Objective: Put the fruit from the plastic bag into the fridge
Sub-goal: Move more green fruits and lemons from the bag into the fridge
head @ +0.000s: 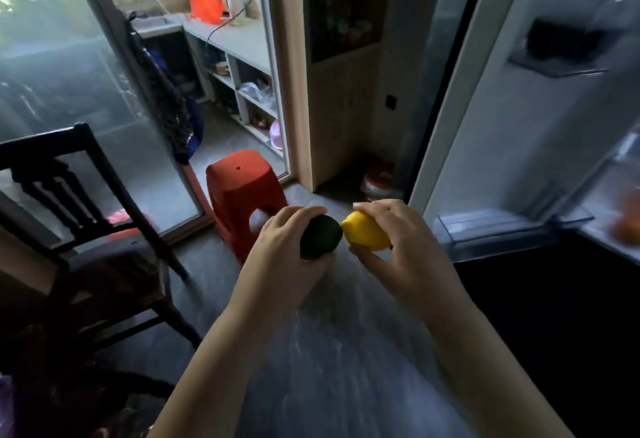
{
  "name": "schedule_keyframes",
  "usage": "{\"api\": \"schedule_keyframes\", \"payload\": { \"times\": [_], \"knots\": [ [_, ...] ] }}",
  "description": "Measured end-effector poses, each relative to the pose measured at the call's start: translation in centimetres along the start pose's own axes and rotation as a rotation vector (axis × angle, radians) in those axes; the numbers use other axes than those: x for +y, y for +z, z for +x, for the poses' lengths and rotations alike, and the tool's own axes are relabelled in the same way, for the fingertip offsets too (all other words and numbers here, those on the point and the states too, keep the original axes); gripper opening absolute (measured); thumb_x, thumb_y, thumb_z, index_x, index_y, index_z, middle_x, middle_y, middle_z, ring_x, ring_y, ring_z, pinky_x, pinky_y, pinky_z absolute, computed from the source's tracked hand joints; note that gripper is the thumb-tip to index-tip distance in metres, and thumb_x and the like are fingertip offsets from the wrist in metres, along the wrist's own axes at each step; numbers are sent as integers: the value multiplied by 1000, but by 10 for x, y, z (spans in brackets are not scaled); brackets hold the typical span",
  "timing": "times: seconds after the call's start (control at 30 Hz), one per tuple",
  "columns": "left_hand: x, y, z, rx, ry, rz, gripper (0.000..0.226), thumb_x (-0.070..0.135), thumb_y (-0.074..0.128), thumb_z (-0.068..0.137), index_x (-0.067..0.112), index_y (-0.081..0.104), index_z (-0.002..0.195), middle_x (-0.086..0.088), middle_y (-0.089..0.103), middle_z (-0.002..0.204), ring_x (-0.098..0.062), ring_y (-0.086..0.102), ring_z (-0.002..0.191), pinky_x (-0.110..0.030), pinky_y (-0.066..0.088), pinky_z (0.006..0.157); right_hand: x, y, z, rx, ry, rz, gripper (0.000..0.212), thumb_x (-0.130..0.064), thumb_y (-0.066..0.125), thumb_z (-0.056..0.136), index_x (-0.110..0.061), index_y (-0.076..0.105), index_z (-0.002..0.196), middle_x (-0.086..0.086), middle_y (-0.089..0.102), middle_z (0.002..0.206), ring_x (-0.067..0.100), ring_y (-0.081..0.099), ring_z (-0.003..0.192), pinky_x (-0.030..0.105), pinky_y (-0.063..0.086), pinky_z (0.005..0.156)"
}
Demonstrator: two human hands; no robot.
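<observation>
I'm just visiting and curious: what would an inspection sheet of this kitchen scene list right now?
Surface: grey floor, motion-blurred.
Job's things: lemon and dark green fruit, side by side; fridge door open; blurred orange fruit beyond it.
Clutter: red stool, dark chair, orange bag on the counter.
Grippers: left hand grips the dark green fruit; right hand grips the lemon.
Cables: kettle cord across the counter.
Surroundings: glass sliding door, open shelves.

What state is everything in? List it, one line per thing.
left hand: grips dark green fruit.
right hand: grips lemon.
dark green fruit: held, not yet stored.
lemon: held, not yet stored.
fridge door: open.
orange fruit: on fridge shelf, blurred.
red stool: upright.
</observation>
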State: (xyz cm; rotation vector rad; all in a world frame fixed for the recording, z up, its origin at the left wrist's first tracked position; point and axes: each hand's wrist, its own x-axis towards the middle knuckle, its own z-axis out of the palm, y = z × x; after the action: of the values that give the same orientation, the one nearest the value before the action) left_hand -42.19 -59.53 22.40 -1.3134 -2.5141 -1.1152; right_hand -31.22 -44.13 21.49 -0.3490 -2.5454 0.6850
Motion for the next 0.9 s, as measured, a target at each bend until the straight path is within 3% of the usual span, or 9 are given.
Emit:
{"api": "schedule_keyframes", "payload": {
  "times": [0.13, 0.2, 0.33, 0.6, 0.9],
  "knots": [
    [66, 45, 15, -93, 62, -97, 53, 28, 76, 71, 25, 58, 122, 14, 55, 110, 9, 46, 98, 0, 30, 83, 44, -63, -39, 42, 95, -39, 57, -48, 61, 84, -27, 45, 134, -8, 47, 127, 5, 42, 110, 21, 37, 87],
    [105, 75, 20, -143, 107, -123, 54, 27, 77, 72, 25, 57, 123, 11, 56, 114, 6, 47, 100, 2, 28, 84, 70, -99, -64, 67, 140, -67, 56, -47, 61, 84, -27, 46, 133, -8, 47, 126, 7, 43, 110, 23, 40, 87],
    [188, 138, 32, -244, 210, -195, 56, 24, 77, 72, 24, 56, 124, 9, 56, 116, -5, 51, 104, -9, 35, 87, 125, -171, -115, 197, 230, -126, 53, -40, 68, 80, -24, 52, 128, -5, 52, 123, 14, 49, 112, 31, 44, 94],
    [335, 245, 37, -407, 442, -326, 58, 25, 76, 73, 27, 53, 126, 11, 54, 118, -5, 49, 108, -18, 36, 92, 202, -284, -219, 400, 408, -286, 55, -31, 74, 76, -21, 54, 126, -3, 53, 122, 17, 51, 109, 33, 47, 93],
    [444, 334, 58, -577, 671, -408, 54, 24, 74, 75, 27, 54, 124, 13, 53, 118, 0, 46, 108, -17, 38, 93, 262, -355, -284, 566, 615, -366, 51, -30, 72, 79, -25, 53, 126, -11, 52, 118, 7, 47, 106, 18, 40, 90]
  ]
}}
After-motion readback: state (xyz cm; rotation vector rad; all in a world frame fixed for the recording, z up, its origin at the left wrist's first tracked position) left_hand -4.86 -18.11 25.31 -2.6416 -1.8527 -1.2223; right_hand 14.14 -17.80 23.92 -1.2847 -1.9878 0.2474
